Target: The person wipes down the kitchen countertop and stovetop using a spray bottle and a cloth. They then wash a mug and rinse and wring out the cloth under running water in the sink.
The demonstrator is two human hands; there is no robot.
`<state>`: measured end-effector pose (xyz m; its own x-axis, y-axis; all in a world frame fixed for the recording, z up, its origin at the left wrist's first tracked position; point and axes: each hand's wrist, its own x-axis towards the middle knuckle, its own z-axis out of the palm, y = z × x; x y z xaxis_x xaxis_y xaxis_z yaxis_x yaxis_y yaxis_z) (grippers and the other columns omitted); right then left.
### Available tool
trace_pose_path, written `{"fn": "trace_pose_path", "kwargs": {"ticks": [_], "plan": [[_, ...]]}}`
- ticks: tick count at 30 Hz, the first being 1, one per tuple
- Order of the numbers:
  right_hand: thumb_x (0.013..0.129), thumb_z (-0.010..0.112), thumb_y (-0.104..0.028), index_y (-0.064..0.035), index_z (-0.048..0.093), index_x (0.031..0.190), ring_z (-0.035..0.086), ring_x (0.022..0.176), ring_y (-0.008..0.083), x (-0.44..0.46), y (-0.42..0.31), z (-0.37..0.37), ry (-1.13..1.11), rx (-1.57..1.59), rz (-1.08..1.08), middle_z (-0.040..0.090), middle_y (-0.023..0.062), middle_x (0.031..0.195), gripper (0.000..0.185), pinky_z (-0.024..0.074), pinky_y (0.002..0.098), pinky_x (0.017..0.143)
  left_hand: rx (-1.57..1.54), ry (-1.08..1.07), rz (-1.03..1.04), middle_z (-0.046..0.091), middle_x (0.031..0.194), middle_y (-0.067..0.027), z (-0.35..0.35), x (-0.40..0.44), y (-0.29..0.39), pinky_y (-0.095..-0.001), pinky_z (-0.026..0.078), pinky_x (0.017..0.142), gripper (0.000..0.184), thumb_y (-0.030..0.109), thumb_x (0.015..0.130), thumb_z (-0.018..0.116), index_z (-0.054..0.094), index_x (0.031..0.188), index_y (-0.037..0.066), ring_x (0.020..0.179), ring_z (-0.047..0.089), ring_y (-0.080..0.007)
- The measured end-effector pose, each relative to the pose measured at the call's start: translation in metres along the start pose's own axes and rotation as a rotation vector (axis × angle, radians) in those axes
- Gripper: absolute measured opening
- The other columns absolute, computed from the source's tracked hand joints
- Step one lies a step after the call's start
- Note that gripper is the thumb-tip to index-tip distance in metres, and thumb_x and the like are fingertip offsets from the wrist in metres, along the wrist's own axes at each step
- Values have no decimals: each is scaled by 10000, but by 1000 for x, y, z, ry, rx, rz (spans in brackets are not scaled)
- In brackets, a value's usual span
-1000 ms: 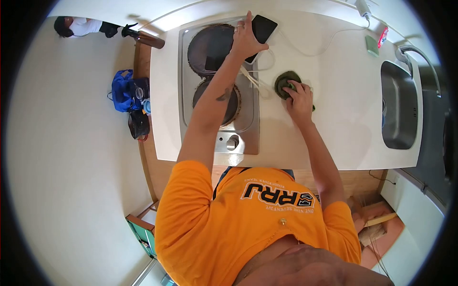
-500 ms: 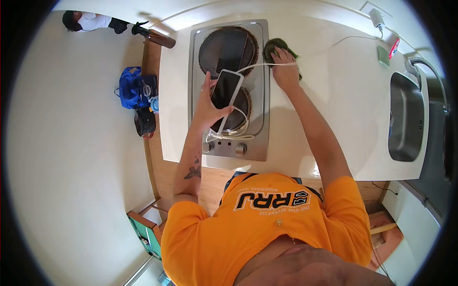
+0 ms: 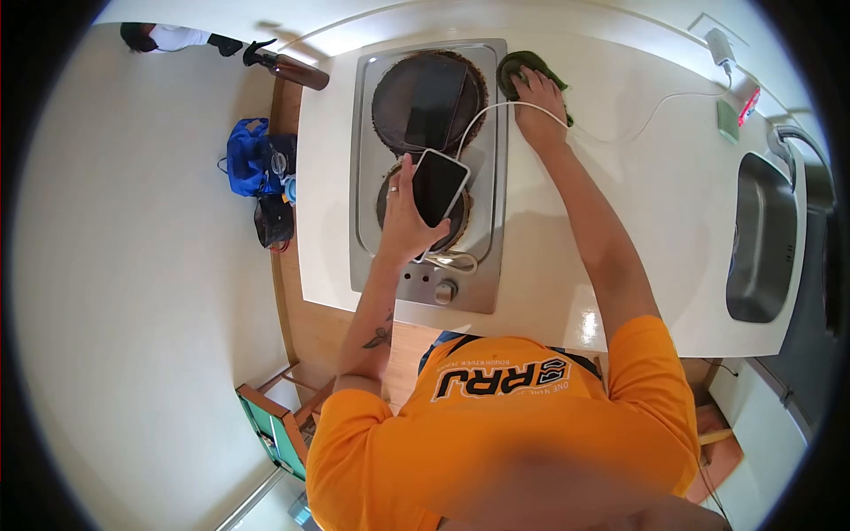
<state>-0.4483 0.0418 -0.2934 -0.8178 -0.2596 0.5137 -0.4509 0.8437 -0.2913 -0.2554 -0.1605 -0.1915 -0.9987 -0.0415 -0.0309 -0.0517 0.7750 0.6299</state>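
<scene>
My left hand (image 3: 414, 221) is closed around a smartphone (image 3: 438, 188) with a dark screen and a white edge, above the front burner (image 3: 384, 212) of a steel hob (image 3: 491, 212). A white cable (image 3: 506, 104) arches from the phone's top end across my right wrist. More white cable lies bundled (image 3: 456, 262) by the phone's lower end. A dark flat rectangle (image 3: 436, 102) shows over the rear burner (image 3: 387, 111); whether it is an object or a reflection, I cannot tell. My right hand (image 3: 538, 106) presses its fingers on a dark green cloth (image 3: 522, 64) beside the hob.
A charger plug (image 3: 722, 49) sits in the wall socket at the back right. Near the sink (image 3: 761, 239) lie a green sponge (image 3: 728, 121) and a red packet (image 3: 749, 104). A brown spray bottle (image 3: 297, 71) stands at the back left, with a blue bag (image 3: 248, 157) beyond the counter.
The phone has come slightly toward me and turned in my left hand. Its cable now bows higher, and the loop beside the phone shows less. My right hand stays on the cloth.
</scene>
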Motion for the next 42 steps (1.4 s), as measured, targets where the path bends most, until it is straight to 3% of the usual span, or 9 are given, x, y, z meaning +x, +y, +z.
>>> {"fn": "trace_pose_path", "kwargs": {"ticks": [7, 10, 19, 25, 27, 33, 36, 42], "plan": [[775, 500, -133, -83, 569, 1113, 446, 1146, 263, 5, 2, 9, 31, -25, 16, 485, 81, 1224, 349, 359, 445, 967, 38, -93, 50, 388, 1287, -173, 12, -3, -3, -426, 324, 997, 1049, 126, 552, 714, 123, 1417, 94, 1193, 380, -354], [773, 516, -137, -91, 566, 1125, 435, 1162, 263, 9, 3, 10, 32, -16, 25, 478, 84, 1234, 359, 352, 447, 978, 75, -91, 144, 390, 1255, -214, 17, -6, -7, -445, 331, 974, 1043, 128, 549, 704, 125, 1415, 88, 1148, 392, -380], [780, 535, -146, -120, 502, 1221, 411, 1196, 273, 51, 23, 36, -71, -84, 16, 458, 86, 1264, 444, 328, 444, 1004, 181, -42, 144, 406, 1287, -170, 24, -4, -8, -439, 308, 1004, 1017, 122, 562, 698, 142, 1411, 72, 1171, 380, -363], [764, 534, -122, -112, 523, 1199, 435, 1170, 276, 19, 12, 26, 36, -44, -42, 462, 81, 1269, 435, 338, 433, 989, 83, -48, 146, 416, 1292, -157, 21, 3, -14, -439, 294, 1020, 1029, 106, 554, 715, 147, 1413, 84, 1173, 379, -358], [759, 541, -115, -107, 531, 1191, 439, 1169, 276, 13, 6, 18, -6, -9, -41, 469, 82, 1264, 432, 342, 434, 986, 67, -50, 172, 416, 1243, -207, 21, 4, -15, -458, 285, 1020, 1031, 117, 541, 709, 152, 1407, 71, 1169, 381, -370], [774, 534, -82, -72, 536, 1176, 427, 1179, 280, -2, -12, -6, -80, 1, 3, 468, 87, 1268, 402, 353, 419, 976, 105, -84, 211, 416, 1258, -186, 16, 7, -12, -449, 313, 991, 1006, 127, 554, 711, 173, 1402, 67, 1148, 396, -367], [769, 541, -94, -63, 534, 1174, 426, 1179, 282, 11, -9, 4, -74, -34, 18, 472, 90, 1261, 407, 356, 421, 974, 108, -127, 130, 412, 1298, -157, 15, 9, -12, -442, 287, 1025, 1012, 143, 574, 726, 161, 1414, 105, 1198, 372, -353], [769, 525, -122, -80, 562, 1140, 438, 1160, 285, 62, 15, 45, 10, -129, 67, 499, 96, 1193, 376, 338, 463, 982, 87, -108, 170, 415, 1294, -156, 17, 7, -16, -440, 277, 1025, 997, 121, 575, 701, 161, 1413, 103, 1205, 370, -346]]}}
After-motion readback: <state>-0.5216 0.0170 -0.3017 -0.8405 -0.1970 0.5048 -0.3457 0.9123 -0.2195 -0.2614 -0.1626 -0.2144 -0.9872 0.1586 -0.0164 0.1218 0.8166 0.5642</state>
